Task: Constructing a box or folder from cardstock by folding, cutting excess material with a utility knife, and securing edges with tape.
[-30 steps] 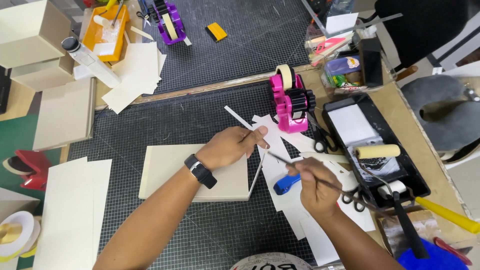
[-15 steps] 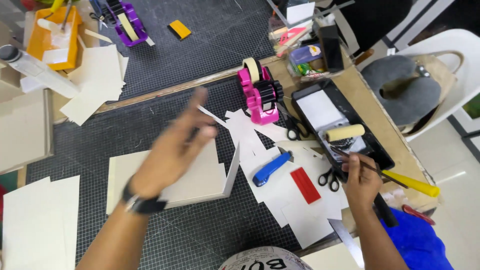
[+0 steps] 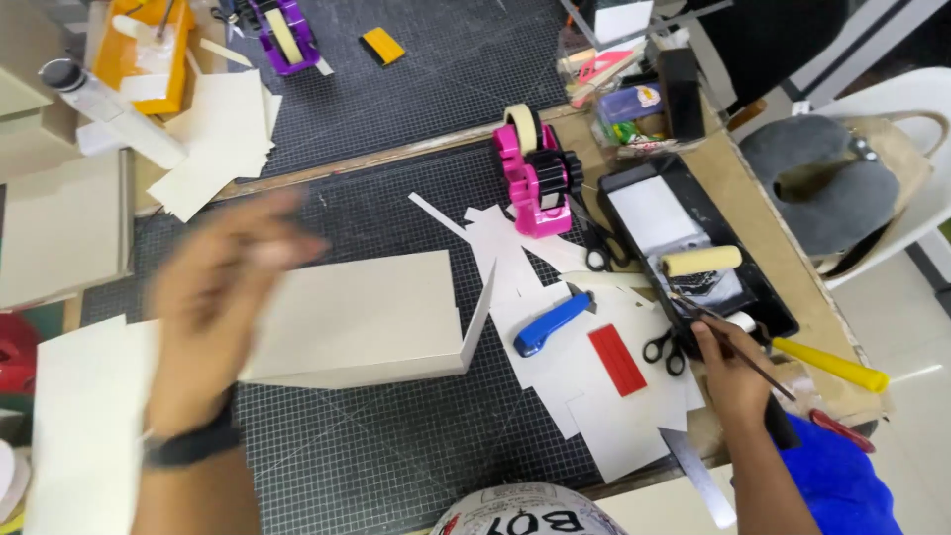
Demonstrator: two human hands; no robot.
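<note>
While the left hand (image 3: 223, 297) blurs, the right hand (image 3: 735, 369) grips a brush (image 3: 728, 337) at the tray (image 3: 773, 297) edge.

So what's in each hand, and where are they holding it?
The right hand pinches a thin brush mid-handle, tip toward the black tray. The blurred left hand seems empty.

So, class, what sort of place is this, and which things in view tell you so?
Probably a craft or bookbinding workbench: a gridded cutting mat, a pink tape dispenser, a paint tray with a foam roller, and cut card sheets.
</note>
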